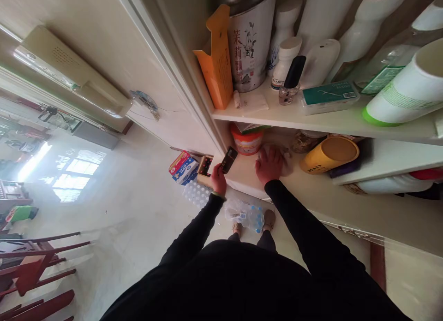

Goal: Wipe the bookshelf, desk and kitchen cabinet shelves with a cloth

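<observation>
My left hand [218, 180] pinches a small black box [229, 159] with faint gold print, held up at the front of the lower shelf [242, 174]. On that shelf my right hand [269, 166] has its fingers curled over a crumpled clear plastic bag [287, 163]; the fingertips are partly hidden. Just behind and between the hands stands an orange-red tub [247, 142] with something flat and green-edged on top. Right of my right hand lie a jar with dark contents [305, 141] and a tilted yellow canister [321, 156].
The upper shelf [277, 117] holds an orange carton [217, 65], a large tea tin [249, 44], white bottles, a nail polish bottle [290, 83] and a paper cup [408, 86]. By my feet lie bottled water [255, 218] and boxes [184, 168]. A wall intercom [72, 72] hangs left.
</observation>
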`<move>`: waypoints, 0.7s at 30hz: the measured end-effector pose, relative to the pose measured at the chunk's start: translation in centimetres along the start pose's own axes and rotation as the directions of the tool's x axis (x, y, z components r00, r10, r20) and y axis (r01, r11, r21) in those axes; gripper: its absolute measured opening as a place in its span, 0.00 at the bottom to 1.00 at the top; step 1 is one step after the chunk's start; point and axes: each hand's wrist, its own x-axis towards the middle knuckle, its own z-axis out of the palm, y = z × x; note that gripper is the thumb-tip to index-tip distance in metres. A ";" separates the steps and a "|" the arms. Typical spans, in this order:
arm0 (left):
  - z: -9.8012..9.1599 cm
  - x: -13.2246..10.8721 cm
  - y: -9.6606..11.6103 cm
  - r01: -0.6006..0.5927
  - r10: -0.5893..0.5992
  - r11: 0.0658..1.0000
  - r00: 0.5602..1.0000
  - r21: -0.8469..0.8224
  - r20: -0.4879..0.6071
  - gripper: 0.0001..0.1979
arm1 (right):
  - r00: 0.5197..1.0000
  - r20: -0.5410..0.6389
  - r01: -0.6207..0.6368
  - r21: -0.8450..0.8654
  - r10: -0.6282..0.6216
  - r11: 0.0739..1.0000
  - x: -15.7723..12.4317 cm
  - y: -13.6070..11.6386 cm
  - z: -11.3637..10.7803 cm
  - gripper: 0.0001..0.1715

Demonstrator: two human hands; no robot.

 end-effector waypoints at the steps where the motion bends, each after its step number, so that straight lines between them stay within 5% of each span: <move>1: 0.7 0.2 -0.1 0.012 -0.012 1.000 1.000 -0.007 -0.021 0.09 | 1.000 0.003 -0.001 -0.002 0.001 1.000 0.0 0.0 0.0 0.41; 5: 4.1 0.4 0.3 0.031 -0.036 0.998 0.994 -0.049 -0.102 0.11 | 1.000 0.022 0.010 -0.023 -0.010 1.000 0.0 0.1 -0.2 0.42; 11: 7.9 0.4 1.7 0.042 -0.046 0.993 0.999 -0.112 -0.029 0.18 | 0.999 0.036 0.002 -0.035 -0.001 0.999 0.1 0.1 -0.2 0.42; 16: 8.3 2.3 2.2 0.097 -0.100 0.995 0.992 -0.033 -0.081 0.11 | 0.998 0.057 -0.011 -0.012 0.012 1.000 0.2 -0.2 -0.7 0.42; 21: 6.8 2.9 0.6 0.046 -0.043 0.990 0.999 0.134 -0.030 0.07 | 0.995 0.100 -0.011 -0.014 0.013 1.000 0.3 -0.4 -1.4 0.41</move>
